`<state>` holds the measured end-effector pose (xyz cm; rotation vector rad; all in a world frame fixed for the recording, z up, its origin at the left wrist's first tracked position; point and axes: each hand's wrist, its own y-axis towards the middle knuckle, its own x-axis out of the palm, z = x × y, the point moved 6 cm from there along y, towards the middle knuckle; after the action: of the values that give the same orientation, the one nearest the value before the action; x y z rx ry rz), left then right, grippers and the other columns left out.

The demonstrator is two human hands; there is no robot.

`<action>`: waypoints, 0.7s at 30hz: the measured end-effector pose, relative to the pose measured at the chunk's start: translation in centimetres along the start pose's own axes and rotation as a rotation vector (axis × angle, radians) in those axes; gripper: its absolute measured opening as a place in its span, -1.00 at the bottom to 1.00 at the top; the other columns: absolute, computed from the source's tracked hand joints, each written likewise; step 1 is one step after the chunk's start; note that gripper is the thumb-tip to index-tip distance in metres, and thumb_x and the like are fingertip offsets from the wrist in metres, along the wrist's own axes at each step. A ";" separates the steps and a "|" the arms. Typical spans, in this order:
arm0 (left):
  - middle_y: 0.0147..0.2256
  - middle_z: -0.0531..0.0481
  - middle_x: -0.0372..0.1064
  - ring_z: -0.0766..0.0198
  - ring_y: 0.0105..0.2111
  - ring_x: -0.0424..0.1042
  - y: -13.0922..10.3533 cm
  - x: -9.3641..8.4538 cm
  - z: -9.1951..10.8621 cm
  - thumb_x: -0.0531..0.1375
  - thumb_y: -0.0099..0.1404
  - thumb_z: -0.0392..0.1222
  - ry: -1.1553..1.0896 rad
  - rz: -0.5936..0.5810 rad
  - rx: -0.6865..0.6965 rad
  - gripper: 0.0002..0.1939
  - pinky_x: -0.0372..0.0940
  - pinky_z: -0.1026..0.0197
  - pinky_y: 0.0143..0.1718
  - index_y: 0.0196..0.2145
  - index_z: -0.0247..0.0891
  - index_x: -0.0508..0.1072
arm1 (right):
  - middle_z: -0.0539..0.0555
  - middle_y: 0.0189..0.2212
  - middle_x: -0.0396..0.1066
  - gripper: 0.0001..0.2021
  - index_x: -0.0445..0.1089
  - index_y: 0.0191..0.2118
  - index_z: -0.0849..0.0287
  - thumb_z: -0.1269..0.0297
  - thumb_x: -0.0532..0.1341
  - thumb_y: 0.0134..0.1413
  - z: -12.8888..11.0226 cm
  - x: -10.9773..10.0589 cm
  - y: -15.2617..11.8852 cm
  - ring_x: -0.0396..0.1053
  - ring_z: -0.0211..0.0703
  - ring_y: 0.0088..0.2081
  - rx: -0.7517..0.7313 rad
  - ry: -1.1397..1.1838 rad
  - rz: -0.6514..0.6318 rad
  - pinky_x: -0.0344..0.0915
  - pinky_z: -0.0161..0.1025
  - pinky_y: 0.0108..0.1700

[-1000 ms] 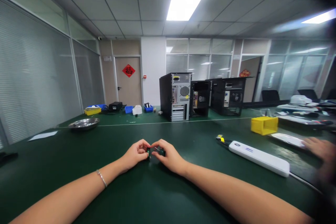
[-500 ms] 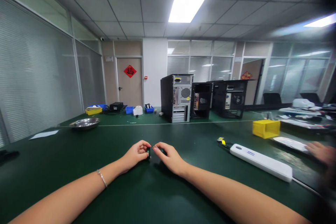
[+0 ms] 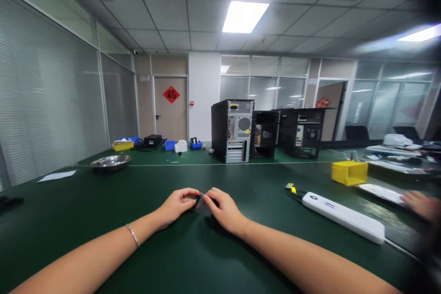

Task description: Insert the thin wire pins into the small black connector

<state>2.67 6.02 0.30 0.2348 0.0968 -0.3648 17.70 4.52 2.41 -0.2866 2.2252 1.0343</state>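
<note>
My left hand [image 3: 179, 203] is closed, its thumb and fingers pinching a small dark-green circuit board [image 3: 196, 202] that stands tilted above the green table [image 3: 165, 257]. Close beside it, my right hand [image 3: 223, 206] is also closed, thumb against fingertips. Its fingertips meet the board's upper edge or come very near it; I cannot tell which. Something dark shows inside the right hand's curl, too hidden to name.
A white power strip [image 3: 344, 216] lies to the right, by a yellow bin [image 3: 349, 173] and a silvery tray [image 3: 381, 193] near another person's hand [image 3: 420, 204]. Black computer cases [image 3: 220, 131] stand behind. A metal bowl [image 3: 110, 161] sits at left.
The circuit board has tilted from upright to slanted. My right fingertips have come closer to its top edge, and both hands sit slightly lower in view.
</note>
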 end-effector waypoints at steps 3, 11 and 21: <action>-0.18 -0.12 0.49 0.16 -0.23 0.48 0.0 0.0 0.0 0.32 0.06 -0.15 -0.004 -0.004 0.012 -0.61 0.29 0.10 -0.08 -0.14 -0.31 0.48 | 0.01 -0.44 0.32 -0.70 0.45 -0.35 0.13 0.21 0.02 0.29 -0.2 0.0 0.0 0.28 -0.25 -0.35 -0.006 -0.024 -0.010 0.19 -0.33 -0.27; -0.25 -0.08 0.53 0.18 -0.27 0.51 0.2 -0.2 -0.6 0.33 0.04 -0.20 0.010 0.013 -0.021 -0.63 0.32 0.09 -0.07 -0.15 -0.31 0.50 | 0.02 -0.42 0.36 -0.72 0.45 -0.34 0.12 0.19 0.04 0.27 -0.1 0.3 -0.1 0.32 -0.23 -0.35 -0.001 -0.068 -0.028 0.20 -0.32 -0.26; -0.22 -0.07 0.50 0.19 -0.27 0.51 0.3 -0.3 -0.8 0.32 0.05 -0.22 0.029 0.011 -0.066 -0.63 0.34 0.13 -0.11 -0.14 -0.30 0.50 | 0.01 -0.43 0.41 -0.67 0.39 -0.34 0.15 0.16 -0.03 0.31 0.0 -0.5 -0.3 0.31 -0.24 -0.38 -0.009 0.010 -0.003 0.17 -0.33 -0.30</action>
<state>2.46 6.57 -0.41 0.1755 0.1355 -0.3472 18.19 4.30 2.59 -0.2996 2.2291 1.0443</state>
